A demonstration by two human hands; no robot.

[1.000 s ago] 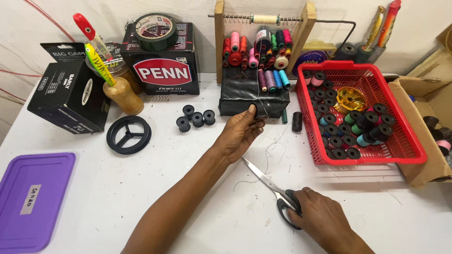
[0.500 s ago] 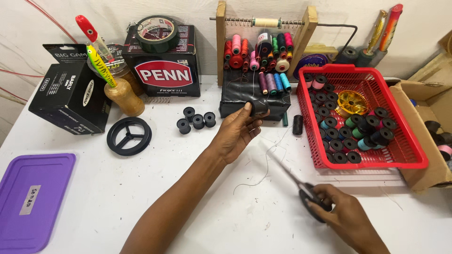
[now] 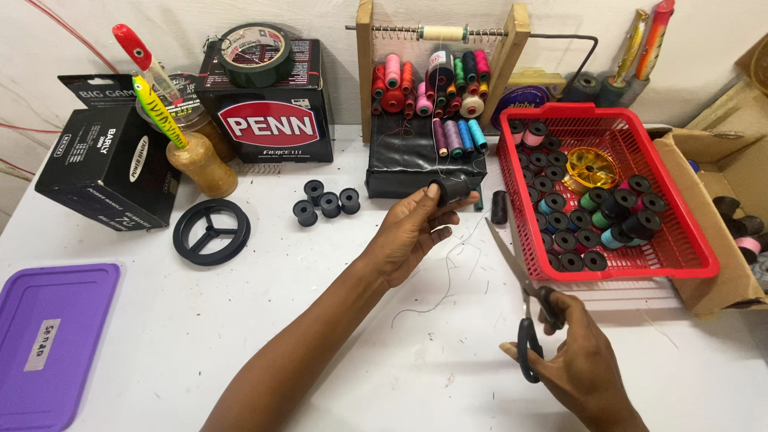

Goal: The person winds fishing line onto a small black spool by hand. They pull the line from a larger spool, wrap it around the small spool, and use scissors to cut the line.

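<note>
My left hand (image 3: pixel 412 228) holds a small black spool (image 3: pixel 454 190) of thread between thumb and fingers, just in front of the black base of the wooden thread rack (image 3: pixel 436 48). A thin thread (image 3: pixel 448 268) trails from the spool down onto the white table (image 3: pixel 240 336). My right hand (image 3: pixel 572 360) grips black-handled scissors (image 3: pixel 524 308) lifted off the table, blades pointing up and left toward the thread, beside the red basket (image 3: pixel 688 240).
The red basket holds several thread spools and a gold reel. Three black spools (image 3: pixel 325 202) and a black ring (image 3: pixel 211 230) lie left of my left hand. Black boxes (image 3: pixel 104 160), a tape roll (image 3: pixel 260 50), a purple lid (image 3: pixel 52 340) and a cardboard box (image 3: pixel 732 200) stand around.
My left hand lifted the black spool off the rack's base and toward me. My right hand picked the scissors up from the table and swung them right and upright.
</note>
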